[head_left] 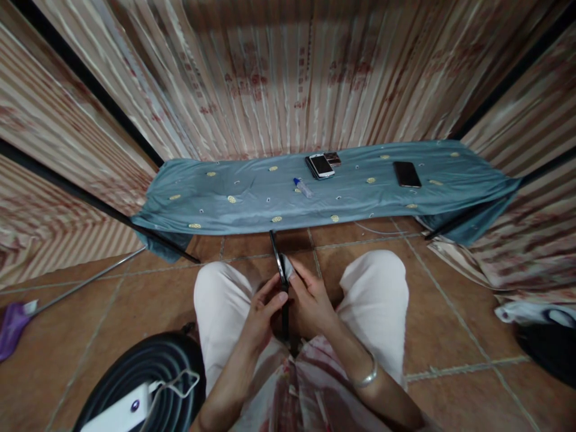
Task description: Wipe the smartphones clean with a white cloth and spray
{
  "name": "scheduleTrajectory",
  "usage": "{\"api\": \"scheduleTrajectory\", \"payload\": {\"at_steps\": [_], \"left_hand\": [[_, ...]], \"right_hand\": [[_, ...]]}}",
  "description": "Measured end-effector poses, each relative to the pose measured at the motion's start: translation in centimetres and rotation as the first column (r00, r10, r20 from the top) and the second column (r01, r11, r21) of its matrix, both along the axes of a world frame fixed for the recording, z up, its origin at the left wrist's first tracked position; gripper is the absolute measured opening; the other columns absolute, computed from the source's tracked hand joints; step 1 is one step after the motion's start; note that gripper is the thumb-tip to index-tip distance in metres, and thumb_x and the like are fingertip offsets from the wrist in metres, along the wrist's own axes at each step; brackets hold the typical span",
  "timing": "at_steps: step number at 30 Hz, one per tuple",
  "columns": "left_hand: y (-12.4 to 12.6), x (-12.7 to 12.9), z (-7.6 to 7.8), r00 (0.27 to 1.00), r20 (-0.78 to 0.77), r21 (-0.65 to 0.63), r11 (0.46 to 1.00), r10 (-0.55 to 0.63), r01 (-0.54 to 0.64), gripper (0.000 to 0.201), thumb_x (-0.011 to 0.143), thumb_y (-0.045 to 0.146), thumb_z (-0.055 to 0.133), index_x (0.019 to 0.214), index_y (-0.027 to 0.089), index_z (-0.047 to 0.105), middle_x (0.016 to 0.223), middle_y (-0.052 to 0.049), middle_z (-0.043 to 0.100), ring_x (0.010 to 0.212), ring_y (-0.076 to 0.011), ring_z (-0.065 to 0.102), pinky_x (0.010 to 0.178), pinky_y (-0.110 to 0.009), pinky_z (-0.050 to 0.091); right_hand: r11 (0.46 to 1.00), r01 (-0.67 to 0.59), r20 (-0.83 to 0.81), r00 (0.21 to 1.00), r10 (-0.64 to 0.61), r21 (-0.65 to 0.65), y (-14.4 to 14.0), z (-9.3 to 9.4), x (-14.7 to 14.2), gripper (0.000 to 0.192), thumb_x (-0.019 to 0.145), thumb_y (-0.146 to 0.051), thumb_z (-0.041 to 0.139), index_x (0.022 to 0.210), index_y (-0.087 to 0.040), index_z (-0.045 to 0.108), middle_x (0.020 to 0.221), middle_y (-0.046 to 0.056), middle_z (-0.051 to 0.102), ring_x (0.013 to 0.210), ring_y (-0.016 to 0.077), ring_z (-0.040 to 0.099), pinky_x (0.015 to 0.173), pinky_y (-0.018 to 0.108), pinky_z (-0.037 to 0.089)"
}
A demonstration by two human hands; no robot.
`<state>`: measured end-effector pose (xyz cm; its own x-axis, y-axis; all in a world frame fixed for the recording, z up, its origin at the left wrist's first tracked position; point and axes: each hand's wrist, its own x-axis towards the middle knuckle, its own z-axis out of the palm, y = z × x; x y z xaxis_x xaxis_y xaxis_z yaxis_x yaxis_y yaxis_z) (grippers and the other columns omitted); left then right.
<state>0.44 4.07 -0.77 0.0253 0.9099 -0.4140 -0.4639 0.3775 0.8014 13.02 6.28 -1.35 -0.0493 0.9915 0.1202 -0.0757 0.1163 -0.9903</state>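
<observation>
The person wears pale, off-white trousers (225, 306) and a top (306, 384) patterned in red and white. Both forearms are bare, without sleeves. A thin silver bangle (366, 375) circles the wrist just behind the right hand (312, 303).

Blue cloth (225, 180) carries stacked phones (321, 165), dark phone (407, 174), small bottle (303, 187).

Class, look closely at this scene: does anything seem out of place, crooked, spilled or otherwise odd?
Little stands out. On the blue cloth a small bottle lies on its side, nothing visibly spilled. Two phones sit stacked askew; a third, dark phone lies apart. Both hands, left hand and right hand, hold a phone edge-on.
</observation>
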Motion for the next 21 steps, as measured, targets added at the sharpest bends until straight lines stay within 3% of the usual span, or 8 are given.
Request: {"api": "scheduleTrajectory", "payload": {"at_steps": [5, 10, 16, 21], "left_hand": [[0.6, -0.3, 0.6, 0.998, 0.059, 0.007, 1.0, -0.002, 0.001, 0.046, 0.054, 0.035, 0.087, 0.098, 0.023, 0.077, 0.092, -0.005, 0.077, 0.08, -0.0192, 0.07, 0.075, -0.028, 0.052], [0.8, -0.3, 0.7, 0.997, 0.061, 0.013, 0.999, 0.037, -0.038, 0.042, 0.05, 0.033, 0.09, 0.089, 0.022, 0.078, 0.079, -0.002, 0.076, 0.072, -0.0143, 0.068, 0.072, -0.023, 0.051], [0.3, -0.3, 1.1, 0.997, 0.07, -0.025, 0.999, 0.029, -0.027, 0.044, 0.052, 0.036, 0.089, 0.091, 0.021, 0.077, 0.079, -0.002, 0.076, 0.064, -0.0142, 0.067, 0.062, -0.023, 0.051], [0.3, -0.2, 1.7, 0.993, 0.114, -0.004, 1.0, -0.015, 0.015, 0.044, 0.055, 0.038, 0.087, 0.094, 0.021, 0.076, 0.085, -0.004, 0.077, 0.079, -0.022, 0.071, 0.077, -0.031, 0.055]], "right_hand": [[0.981, -0.016, 0.193, 0.981, -0.023, 0.195, -1.3, 1.4, 0.4, 0.034, 0.092, -0.022, 0.052, 0.123, -0.03, 0.065, 0.125, 0.004, 0.066, 0.12, 0.0211, 0.059, 0.106, 0.036, 0.043], [0.953, -0.067, 0.238, 0.971, -0.005, 0.296, -1.8, 2.9, 0.5, 0.035, 0.09, -0.016, 0.052, 0.12, -0.029, 0.065, 0.122, 0.005, 0.066, 0.115, 0.0208, 0.06, 0.102, 0.035, 0.045], [0.97, -0.072, 0.186, 0.982, 0.028, 0.233, -0.7, 2.0, 0.7, 0.026, 0.093, -0.02, 0.049, 0.11, -0.027, 0.067, 0.111, 0.006, 0.066, 0.106, 0.0204, 0.062, 0.096, 0.035, 0.047], [0.971, -0.053, 0.241, 0.971, -0.005, 0.234, 0.1, 1.0, 1.1, 0.027, 0.094, -0.021, 0.047, 0.111, -0.028, 0.067, 0.116, 0.005, 0.066, 0.112, 0.0207, 0.06, 0.099, 0.036, 0.045]]}}
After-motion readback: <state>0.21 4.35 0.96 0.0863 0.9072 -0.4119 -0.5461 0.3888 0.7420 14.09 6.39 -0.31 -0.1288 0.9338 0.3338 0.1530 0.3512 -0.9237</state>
